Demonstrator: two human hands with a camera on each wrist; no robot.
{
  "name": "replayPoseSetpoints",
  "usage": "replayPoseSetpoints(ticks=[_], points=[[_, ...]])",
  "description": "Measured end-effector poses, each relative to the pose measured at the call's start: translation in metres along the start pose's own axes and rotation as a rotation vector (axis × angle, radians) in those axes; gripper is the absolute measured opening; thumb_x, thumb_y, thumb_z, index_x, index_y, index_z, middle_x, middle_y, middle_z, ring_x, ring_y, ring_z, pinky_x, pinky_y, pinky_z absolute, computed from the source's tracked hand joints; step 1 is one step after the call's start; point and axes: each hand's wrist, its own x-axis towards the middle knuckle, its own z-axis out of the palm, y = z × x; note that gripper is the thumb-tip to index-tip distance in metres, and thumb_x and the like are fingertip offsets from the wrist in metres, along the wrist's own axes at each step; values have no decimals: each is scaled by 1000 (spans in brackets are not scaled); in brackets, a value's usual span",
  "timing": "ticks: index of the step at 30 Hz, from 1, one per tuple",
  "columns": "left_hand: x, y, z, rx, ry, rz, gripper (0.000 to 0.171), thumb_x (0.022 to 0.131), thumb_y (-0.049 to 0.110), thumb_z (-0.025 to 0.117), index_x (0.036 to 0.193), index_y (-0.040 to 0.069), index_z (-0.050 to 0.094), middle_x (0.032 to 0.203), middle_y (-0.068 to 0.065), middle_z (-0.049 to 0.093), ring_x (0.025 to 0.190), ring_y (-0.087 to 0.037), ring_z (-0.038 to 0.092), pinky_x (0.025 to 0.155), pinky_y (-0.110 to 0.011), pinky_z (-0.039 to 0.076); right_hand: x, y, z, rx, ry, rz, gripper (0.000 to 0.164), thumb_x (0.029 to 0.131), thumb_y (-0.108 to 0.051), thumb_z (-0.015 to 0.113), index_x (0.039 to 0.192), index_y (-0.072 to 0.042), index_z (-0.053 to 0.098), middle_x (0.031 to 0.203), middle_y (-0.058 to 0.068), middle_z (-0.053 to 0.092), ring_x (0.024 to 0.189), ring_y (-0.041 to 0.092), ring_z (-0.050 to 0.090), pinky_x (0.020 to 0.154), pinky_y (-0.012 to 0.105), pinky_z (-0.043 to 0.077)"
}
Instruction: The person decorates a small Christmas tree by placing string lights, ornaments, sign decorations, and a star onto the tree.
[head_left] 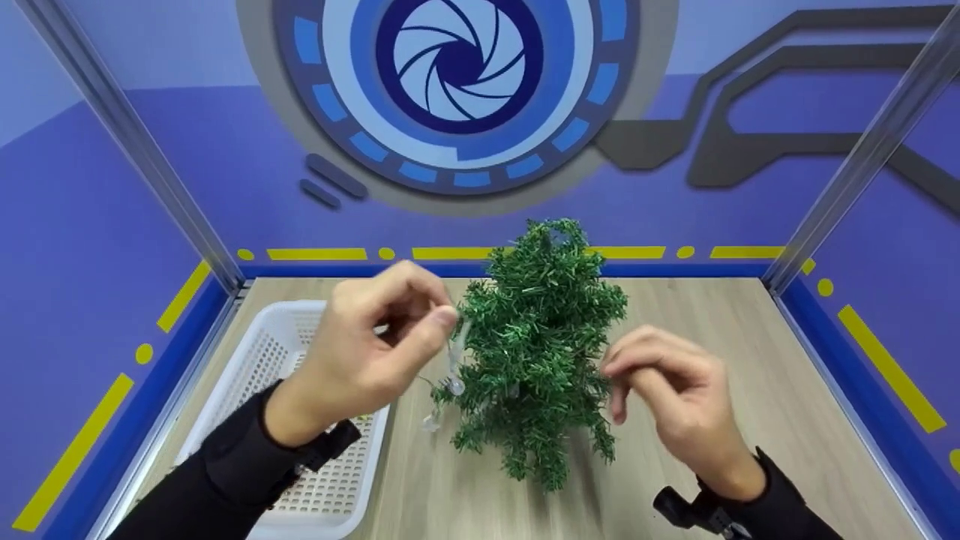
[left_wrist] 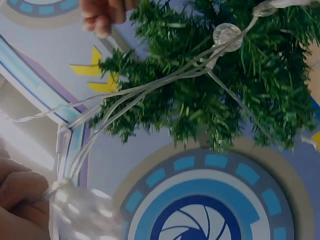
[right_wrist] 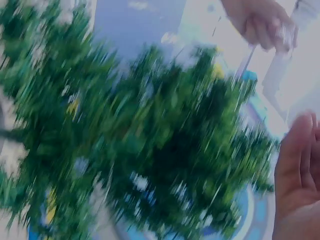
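A small artificial Christmas tree [head_left: 536, 352] stands upright on the table. To its left, my left hand [head_left: 375, 341] pinches the cord of a string of lights between thumb and index finger. In the left wrist view, its thin clear wires [left_wrist: 165, 80] run from the hand across the branches, with a round clear bulb [left_wrist: 227, 37] against the green. Another bulb [head_left: 456, 386] hangs at the tree's left edge. My right hand [head_left: 679, 382] is at the tree's right side, fingers loosely bent with the tips close to the branches. The right wrist view, blurred, shows nothing in that hand [right_wrist: 300, 180].
A white perforated plastic basket [head_left: 330, 517] stands on the left of the wood-grain table [head_left: 697, 307], partly behind my left forearm. Blue printed panels [head_left: 187, 187] and metal corner posts [head_left: 855, 150] enclose the table at the back and sides.
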Motion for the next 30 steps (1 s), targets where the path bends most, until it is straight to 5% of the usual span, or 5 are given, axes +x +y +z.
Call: replayPoseSetpoints(ticks=[7, 14, 19, 23, 30], points=[[4, 10, 22, -16, -62, -248, 7, 97, 14, 61, 92, 18, 61, 60, 9, 47, 47, -3, 34, 41, -21, 29, 14, -8, 38, 21, -255, -41, 44, 81, 29, 41, 117, 14, 63, 111, 22, 71, 85, 26, 74, 68, 35, 62], [14, 37, 37, -238, -80, -537, 7, 101, 13, 56, 99, 6, 58, 68, -9, 68, 50, -20, 62, 48, -35, 55, 10, 3, 71, 10, -309, 260, 50, 96, 12, 50, 144, 0, 47, 135, 17, 62, 118, 28, 66, 94, 42, 57], [14, 37, 36, -256, -1, -595, 6, 100, 8, 56, 106, 6, 57, 74, -9, 71, 61, -24, 68, 60, -37, 60, 4, 4, 71, 66, -318, 403, 35, 101, 6, 45, 131, -4, 59, 112, 14, 69, 97, 23, 71, 84, 36, 60], [6, 26, 34, -155, 0, -540, 18, 99, 5, 56, 112, 13, 65, 76, -3, 72, 64, -15, 67, 62, -32, 59, -2, 1, 61, 27, -294, 328, 33, 97, 13, 45, 116, -5, 66, 87, 11, 60, 67, 14, 61, 59, 28, 55], [-18, 0, 31, 148, -144, -146, 18, 91, 8, 60, 92, 18, 75, 77, 11, 65, 66, 0, 54, 62, -18, 50, 4, -13, 34, 97, -226, 147, 36, 87, 26, 38, 102, 5, 63, 78, 10, 48, 50, 14, 44, 41, 17, 43]])
